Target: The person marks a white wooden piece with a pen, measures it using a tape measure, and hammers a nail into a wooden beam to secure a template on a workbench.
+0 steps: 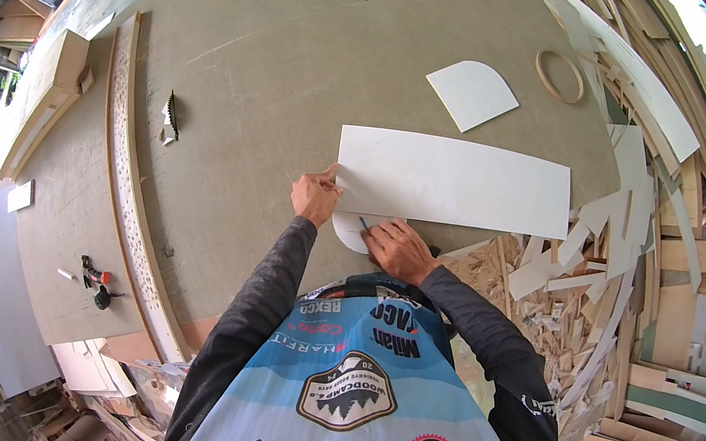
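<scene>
A long white rectangular board [456, 181] lies on the large grey-brown work table [257, 67] in front of me. My left hand [315, 196] is closed at the board's left end, its thumb and fingers pinching the edge near the lower corner. Closer to my body, a smaller white piece with a rounded edge [349, 233] sits against the board's near edge, partly under it or beside it; I cannot tell which. My right hand [401, 250] rests over this piece, fingers closed around a thin dark pencil [363, 221] whose tip points up and left. Its palm side is hidden.
Beyond the board lie a white quarter-round piece [472, 96] and a thin wooden ring [560, 76]. Offcuts [556, 336] heap up on the right. Leftward are a dark serrated tool [169, 119], a long curved strip [129, 148], and a red-and-black tool [99, 280].
</scene>
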`<state>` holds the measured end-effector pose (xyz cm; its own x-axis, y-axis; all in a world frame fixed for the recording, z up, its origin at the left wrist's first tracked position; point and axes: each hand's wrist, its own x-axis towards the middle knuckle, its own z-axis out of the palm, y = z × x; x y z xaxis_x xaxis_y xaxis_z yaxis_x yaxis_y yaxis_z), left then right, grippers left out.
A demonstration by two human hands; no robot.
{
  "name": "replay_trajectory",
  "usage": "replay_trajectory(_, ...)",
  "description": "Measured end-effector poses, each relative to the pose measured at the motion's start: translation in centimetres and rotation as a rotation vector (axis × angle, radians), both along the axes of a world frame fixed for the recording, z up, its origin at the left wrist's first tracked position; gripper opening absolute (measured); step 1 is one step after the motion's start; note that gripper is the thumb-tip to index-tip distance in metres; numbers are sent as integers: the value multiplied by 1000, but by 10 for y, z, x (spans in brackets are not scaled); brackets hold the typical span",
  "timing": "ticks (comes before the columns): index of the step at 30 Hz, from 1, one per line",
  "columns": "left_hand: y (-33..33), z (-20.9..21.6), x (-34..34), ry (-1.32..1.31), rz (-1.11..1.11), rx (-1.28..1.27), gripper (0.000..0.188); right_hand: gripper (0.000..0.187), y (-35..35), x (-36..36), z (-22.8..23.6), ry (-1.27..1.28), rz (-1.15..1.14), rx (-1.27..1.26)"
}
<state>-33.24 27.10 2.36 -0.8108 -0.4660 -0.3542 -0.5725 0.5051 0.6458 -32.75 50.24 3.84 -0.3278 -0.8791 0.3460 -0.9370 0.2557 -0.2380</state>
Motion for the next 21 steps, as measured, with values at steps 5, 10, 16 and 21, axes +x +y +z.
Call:
replay_trajectory(5, 0, -2, -2, 1, -12, -19, 46, 27, -37, 3, -9, 35, 43, 40)
replay_trajectory(10, -1, -6, -1, -5, -7, -43, 46, 28, -46, 3, -12, 41, 39, -52)
replay_trajectory(16, -1, -9, -1, -20, 3, -6, 49, 31, -37, 4, -10, -71, 32, -38)
replay_trajectory(21, -4, -17, -2, -41, 22, 51, 49, 28, -43, 5, -9, -57, 57, -48)
